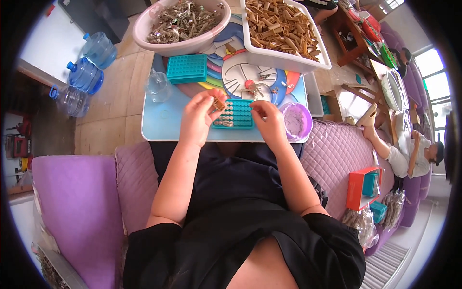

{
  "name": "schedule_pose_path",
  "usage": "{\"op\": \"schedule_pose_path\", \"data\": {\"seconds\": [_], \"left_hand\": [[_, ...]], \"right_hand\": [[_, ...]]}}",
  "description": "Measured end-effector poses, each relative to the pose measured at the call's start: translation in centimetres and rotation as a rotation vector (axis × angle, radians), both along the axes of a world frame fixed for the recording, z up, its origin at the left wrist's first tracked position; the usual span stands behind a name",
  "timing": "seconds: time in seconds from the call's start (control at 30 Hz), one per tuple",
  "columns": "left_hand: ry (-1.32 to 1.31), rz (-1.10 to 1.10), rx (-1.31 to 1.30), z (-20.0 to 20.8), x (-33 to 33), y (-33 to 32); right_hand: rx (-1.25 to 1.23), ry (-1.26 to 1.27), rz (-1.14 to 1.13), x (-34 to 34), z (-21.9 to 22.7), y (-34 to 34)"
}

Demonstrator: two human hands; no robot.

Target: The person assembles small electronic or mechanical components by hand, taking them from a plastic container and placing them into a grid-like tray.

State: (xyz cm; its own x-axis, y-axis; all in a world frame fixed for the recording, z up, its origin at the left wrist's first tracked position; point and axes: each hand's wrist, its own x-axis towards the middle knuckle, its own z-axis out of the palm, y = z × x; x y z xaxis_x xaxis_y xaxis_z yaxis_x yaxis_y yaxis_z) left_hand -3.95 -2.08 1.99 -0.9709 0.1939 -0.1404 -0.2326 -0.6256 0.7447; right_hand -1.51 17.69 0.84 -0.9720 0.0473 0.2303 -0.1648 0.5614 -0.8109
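Note:
My left hand [201, 111] is closed around a small brown piece [219, 104], wood-like and hollowed, above the left side of a teal grid tray [245, 123]. Small pale round bits [227, 116] fill some of the tray's left cells. At the tray's right edge, my right hand [267, 120] has its thumb and fingers drawn together; whatever lies between them is too small to tell. Just right of that hand stands a purple bowl [308, 126] with greyish contents. A small red-topped thing with pale strands [251, 86] lies beyond the tray.
A white bin [288, 62] heaped with brown pieces and a pink basin [168, 47] of wrapped bits stand at the back. Stacked teal trays [186, 68] and a clear plastic jug [158, 86] sit left. Water bottles [85, 74] stand on the floor; another person [416, 154] sits far right.

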Motion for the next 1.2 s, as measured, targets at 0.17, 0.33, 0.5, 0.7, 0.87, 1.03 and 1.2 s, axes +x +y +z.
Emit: {"op": "schedule_pose_path", "data": {"seconds": [0.17,0.33,0.5,0.7,0.87,1.03,1.2], "left_hand": [[-0.048,0.116,0.008,-0.9,1.2,-1.7],[-0.092,0.07,0.024,-1.3,2.7,-2.4],[-0.068,0.008,0.026,-1.6,3.0,-2.7],[-0.084,-0.025,0.032,-1.4,2.9,-2.2],[-0.105,-0.022,0.044,-1.4,2.8,-2.1],[-0.121,-0.017,0.044,-1.4,2.6,-2.0],[-0.087,-0.038,0.044,-1.3,2.8,-1.8]], "right_hand": [[0.118,-0.14,0.197,-2.6,-4.0,-1.2],[0.189,-0.113,0.131,-4.3,-4.9,-2.4],[0.265,-0.041,0.148,-5.0,-5.8,-2.7],[0.312,-0.097,0.153,-5.6,-6.3,-2.6],[0.386,-0.072,0.183,-6.2,-6.4,-2.4],[0.364,-0.131,0.176,-6.1,-5.5,-2.5],[0.344,-0.072,0.165,-6.4,-6.5,-2.5]]}}
